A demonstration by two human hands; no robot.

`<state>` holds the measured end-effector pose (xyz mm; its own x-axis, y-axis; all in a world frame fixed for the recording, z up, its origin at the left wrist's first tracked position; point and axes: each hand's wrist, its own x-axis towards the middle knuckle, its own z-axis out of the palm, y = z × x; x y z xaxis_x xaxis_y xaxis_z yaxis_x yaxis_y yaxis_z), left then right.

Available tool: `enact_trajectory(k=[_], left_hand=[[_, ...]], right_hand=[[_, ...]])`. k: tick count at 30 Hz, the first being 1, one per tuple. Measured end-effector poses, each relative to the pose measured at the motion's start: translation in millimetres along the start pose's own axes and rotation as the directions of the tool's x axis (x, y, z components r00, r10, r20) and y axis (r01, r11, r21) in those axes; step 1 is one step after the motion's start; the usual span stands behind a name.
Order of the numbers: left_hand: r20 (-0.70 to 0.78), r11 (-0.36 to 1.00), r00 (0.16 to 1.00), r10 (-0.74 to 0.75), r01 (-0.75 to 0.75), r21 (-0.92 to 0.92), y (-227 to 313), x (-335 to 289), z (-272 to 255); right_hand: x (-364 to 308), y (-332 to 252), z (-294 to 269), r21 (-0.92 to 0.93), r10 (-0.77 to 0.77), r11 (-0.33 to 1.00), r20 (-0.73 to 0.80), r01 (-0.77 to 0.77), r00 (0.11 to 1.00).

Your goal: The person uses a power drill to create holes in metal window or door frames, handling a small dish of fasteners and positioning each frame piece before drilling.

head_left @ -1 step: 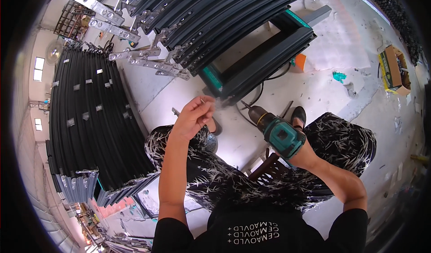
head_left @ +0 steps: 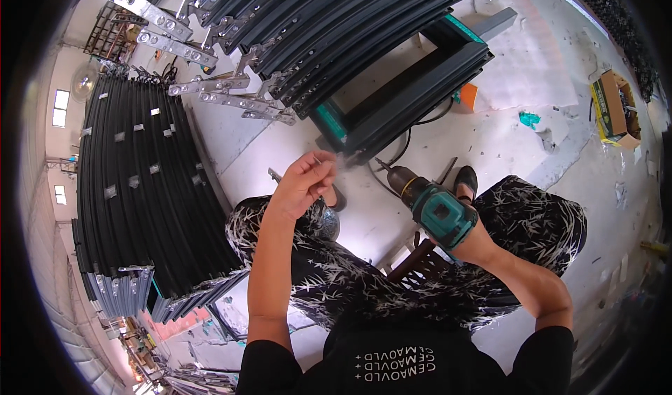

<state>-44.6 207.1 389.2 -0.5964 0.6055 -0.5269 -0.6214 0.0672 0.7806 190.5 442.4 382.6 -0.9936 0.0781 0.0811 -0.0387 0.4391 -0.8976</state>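
Note:
My right hand [head_left: 467, 241] grips a teal and black cordless drill [head_left: 435, 214]. Its bit points up and left, toward the near corner of a dark metal frame [head_left: 399, 118], and stands apart from it. My left hand [head_left: 306, 183] hovers just left of that corner, with thumb and fingers pinched together. Whatever lies in the pinch is too small to make out. Green strips [head_left: 330, 120] show on the frame, which is the nearest of a stack of dark frames [head_left: 329, 38]. Silver hinge arms [head_left: 231, 101] stick out from the stack's left end.
Another tall stack of dark frames [head_left: 140, 178] stands at the left. An open cardboard box [head_left: 619, 111] sits on the floor at the right. A black cable [head_left: 408, 143] runs beside the frame. Near it are an orange piece [head_left: 467, 96] and a green scrap [head_left: 530, 120].

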Motion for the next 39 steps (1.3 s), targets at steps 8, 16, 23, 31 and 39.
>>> enact_trajectory(k=[8, 16, 23, 31, 39], left_hand=[[0.084, 0.995, 0.994, -0.072, 0.066, 0.075, -6, -1, 12], [0.071, 0.991, 0.996, -0.056, 0.047, 0.129, -2, -8, 29], [0.088, 0.96, 0.994, -0.057, 0.03, 0.278, 2, -10, 27], [-0.033, 1.0, 0.999, 0.003, -0.004, -0.022, -5, 9, 39], [-0.187, 0.979, 0.981, -0.049, 0.011, -0.202, 23, 27, 80]], right_hand=[[3, -14, -13, 0.09, -0.055, 0.995, 0.133, 0.043, 0.99], [4, -17, -11, 0.162, 0.004, 0.986, 0.199, -0.037, 0.98], [8, -24, -8, 0.113, -0.001, 0.993, 0.204, -0.023, 0.979], [45, -16, 6, -0.083, -0.009, 0.997, -0.04, 0.006, 0.999], [152, 9, 1, -0.603, -0.239, 0.769, 0.038, 0.213, 0.97]])
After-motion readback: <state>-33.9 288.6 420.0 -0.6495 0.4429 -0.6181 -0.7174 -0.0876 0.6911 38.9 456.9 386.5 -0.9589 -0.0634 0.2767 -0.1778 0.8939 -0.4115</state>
